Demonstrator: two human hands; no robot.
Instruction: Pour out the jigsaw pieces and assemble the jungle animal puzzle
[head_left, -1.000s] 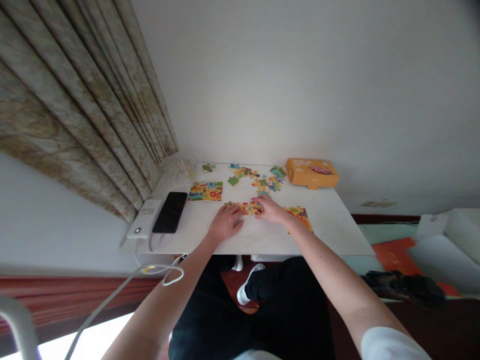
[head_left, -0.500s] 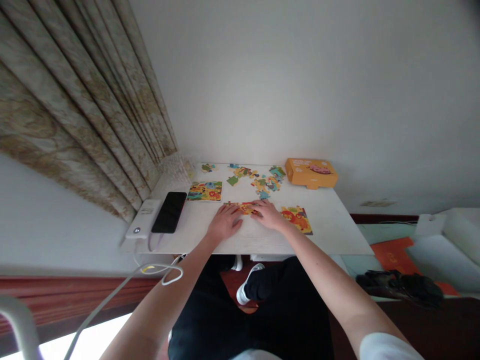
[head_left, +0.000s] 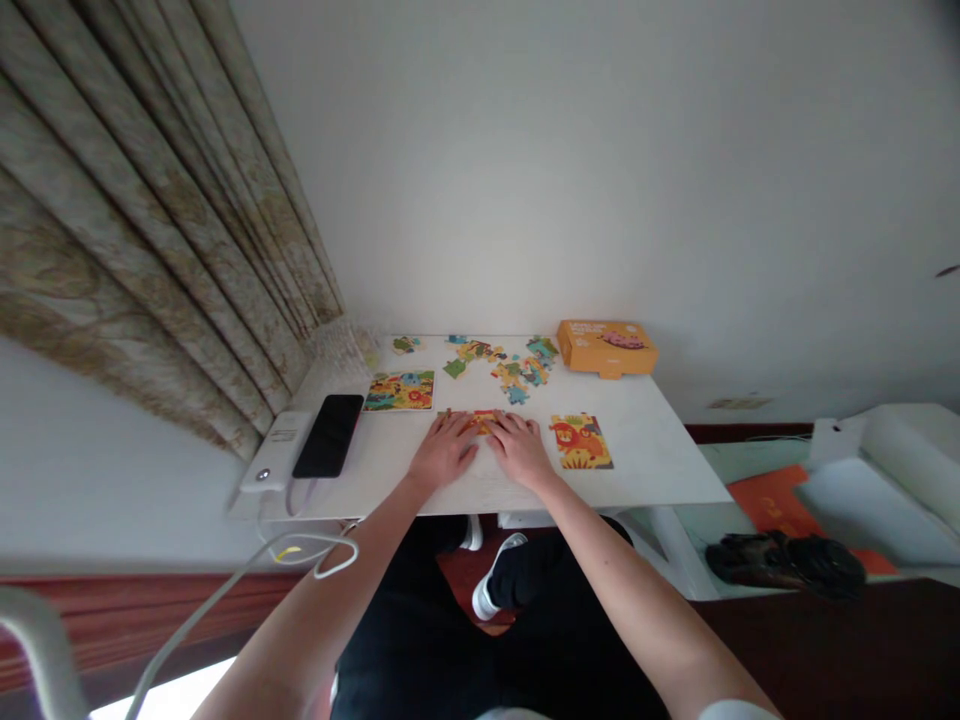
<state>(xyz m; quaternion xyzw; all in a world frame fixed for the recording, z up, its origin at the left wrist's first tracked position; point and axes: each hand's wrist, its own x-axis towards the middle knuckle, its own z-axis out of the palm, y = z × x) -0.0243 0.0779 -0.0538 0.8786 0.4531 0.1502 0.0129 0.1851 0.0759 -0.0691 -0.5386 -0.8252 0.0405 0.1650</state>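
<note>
My left hand (head_left: 444,449) and my right hand (head_left: 516,447) lie side by side, fingers flat, on the white table (head_left: 652,470). Both press down on a small strip of joined puzzle pieces (head_left: 480,420), mostly hidden under the fingers. A finished square puzzle with a lion (head_left: 580,441) lies just right of my right hand. Another finished puzzle panel (head_left: 400,390) lies beyond my left hand. Several loose puzzle pieces (head_left: 510,362) are scattered at the far middle of the table.
An orange puzzle box (head_left: 606,347) stands at the far right corner. A black phone (head_left: 328,435) rests on a white power bank (head_left: 271,462) at the left edge, with a white cable hanging down. Curtains hang at left. My legs are under the table.
My right hand has drawn back off the lion puzzle and settled beside my left hand over the joined pieces. The camera has tilted slightly.
</note>
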